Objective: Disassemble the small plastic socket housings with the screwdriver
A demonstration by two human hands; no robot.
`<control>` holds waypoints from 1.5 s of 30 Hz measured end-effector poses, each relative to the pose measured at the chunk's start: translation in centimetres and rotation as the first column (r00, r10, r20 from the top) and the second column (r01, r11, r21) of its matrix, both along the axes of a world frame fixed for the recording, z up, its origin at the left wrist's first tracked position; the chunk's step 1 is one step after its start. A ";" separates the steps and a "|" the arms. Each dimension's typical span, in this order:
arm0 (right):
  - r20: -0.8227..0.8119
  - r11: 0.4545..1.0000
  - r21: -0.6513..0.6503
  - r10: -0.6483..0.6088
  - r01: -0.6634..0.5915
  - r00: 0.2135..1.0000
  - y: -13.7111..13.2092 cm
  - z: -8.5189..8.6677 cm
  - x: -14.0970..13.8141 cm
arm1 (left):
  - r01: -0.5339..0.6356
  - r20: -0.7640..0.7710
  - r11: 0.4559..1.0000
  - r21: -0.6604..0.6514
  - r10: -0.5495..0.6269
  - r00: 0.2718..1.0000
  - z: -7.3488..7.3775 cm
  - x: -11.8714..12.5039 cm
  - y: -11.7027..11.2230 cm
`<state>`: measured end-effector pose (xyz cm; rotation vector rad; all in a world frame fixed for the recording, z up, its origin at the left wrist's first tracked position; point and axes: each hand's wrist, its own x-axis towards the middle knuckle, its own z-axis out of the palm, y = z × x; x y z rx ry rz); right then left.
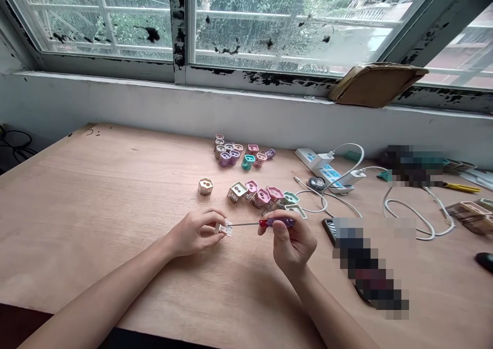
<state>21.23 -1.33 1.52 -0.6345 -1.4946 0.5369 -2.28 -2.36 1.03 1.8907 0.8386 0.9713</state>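
My left hand [196, 232] grips a small clear hexagonal plastic socket part [225, 229] between thumb and fingers. My right hand [291, 238] holds a precision screwdriver [276, 223] with a red and purple handle. Its thin metal shaft runs left, and its tip meets the part held in my left hand. Just beyond my hands, several hexagonal socket parts in pink, teal, and cream [262, 197] stand on the wooden table [115, 220]. One cream part [205, 186] sits apart from them, and another cluster [239, 153] lies farther back.
A white power strip [323, 168] with white cables lies at the back right, beside a computer mouse [316, 183]. A pixelated object [365, 264] covers part of the right side. Yellow-handled pliers [461, 187] and stacked parts [468, 213] lie farther right. A window sill runs along the back.
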 end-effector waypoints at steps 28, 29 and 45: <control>0.001 1.000 0.002 0.021 -0.021 1.000 0.2 0.1 0.3 | 0.029 -0.012 0.999 0.024 -0.029 1.000 0.2 -0.1 -0.1; 0.001 1.000 -0.001 0.026 -0.026 1.000 0.2 0.2 0.3 | 0.031 -0.005 0.999 0.016 -0.031 1.000 0.2 0.0 -0.1; 0.055 0.998 -0.004 0.059 -0.059 0.997 0.0 0.0 0.3 | -0.018 -0.013 0.993 -0.119 0.016 1.000 -0.1 0.0 -0.1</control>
